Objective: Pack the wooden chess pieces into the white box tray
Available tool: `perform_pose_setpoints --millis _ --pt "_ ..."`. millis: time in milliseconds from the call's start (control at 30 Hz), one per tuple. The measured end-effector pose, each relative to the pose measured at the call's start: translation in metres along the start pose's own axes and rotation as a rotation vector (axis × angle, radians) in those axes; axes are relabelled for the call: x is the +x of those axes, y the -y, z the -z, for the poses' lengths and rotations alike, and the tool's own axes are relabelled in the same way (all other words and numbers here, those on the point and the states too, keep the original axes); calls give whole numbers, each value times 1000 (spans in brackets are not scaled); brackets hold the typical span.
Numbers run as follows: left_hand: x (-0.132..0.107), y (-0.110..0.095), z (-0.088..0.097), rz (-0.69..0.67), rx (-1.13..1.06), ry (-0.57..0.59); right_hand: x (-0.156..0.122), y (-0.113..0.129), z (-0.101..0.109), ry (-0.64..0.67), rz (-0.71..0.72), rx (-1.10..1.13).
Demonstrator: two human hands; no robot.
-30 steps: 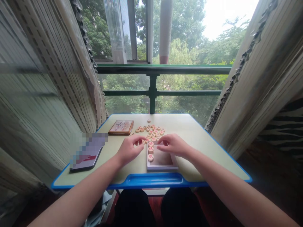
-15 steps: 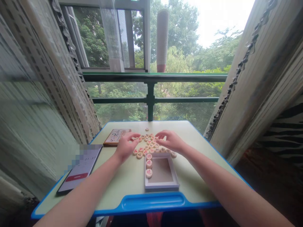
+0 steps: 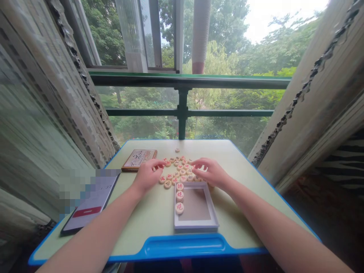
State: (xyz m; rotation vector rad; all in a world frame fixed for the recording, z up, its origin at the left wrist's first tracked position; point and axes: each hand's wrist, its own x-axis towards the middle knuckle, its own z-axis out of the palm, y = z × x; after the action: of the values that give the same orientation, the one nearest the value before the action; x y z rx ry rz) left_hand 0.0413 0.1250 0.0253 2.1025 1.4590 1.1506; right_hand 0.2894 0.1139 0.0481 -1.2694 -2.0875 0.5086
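Round Chinese chess pieces point(image 3: 182, 172) with red or black characters lie loosely together in the middle of the table. My left hand point(image 3: 149, 174) is at their left edge, its fingers loosely curved and its fingertips close to the outer pieces. At the right edge, my right hand point(image 3: 212, 172) hovers with bent, parted fingers, near or touching a piece; contact is hard to make out. I see nothing held in either hand. In front of the pieces stands a shallow open box point(image 3: 196, 227), with three red-marked pieces point(image 3: 179, 196) in a column along its left wall.
A brown-edged box lid point(image 3: 139, 158) with calligraphy lies at the back left. Left of my forearm is a phone point(image 3: 91, 206) showing a timer. One lone piece point(image 3: 177, 150) sits at the back. The table point(image 3: 153, 216) has a blue rim; beyond it is a green railing point(image 3: 136, 80).
The view has tilted slightly downward and closer. Both hands remain beside the pieces, with the right fingers shifted a little. The three pieces in the box are unchanged.
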Motion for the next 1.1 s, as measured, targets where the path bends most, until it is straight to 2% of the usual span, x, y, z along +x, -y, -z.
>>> perform_pose_setpoints --millis 67,167,333,500,800,1100 --pt "0 0 5 -1 49 23 3 1 -2 41 -5 15" --pt "-1 0 11 -8 107 124 10 7 -5 135 -7 1" --pt "-3 1 11 -19 148 240 29 24 -13 309 22 -68" --pt "-4 2 8 -13 115 295 47 30 -24 353 93 -134" --pt "-3 2 6 7 142 244 62 30 -38 394 89 -123" --pt "-1 4 1 -84 179 202 64 22 -42 437 140 -159"
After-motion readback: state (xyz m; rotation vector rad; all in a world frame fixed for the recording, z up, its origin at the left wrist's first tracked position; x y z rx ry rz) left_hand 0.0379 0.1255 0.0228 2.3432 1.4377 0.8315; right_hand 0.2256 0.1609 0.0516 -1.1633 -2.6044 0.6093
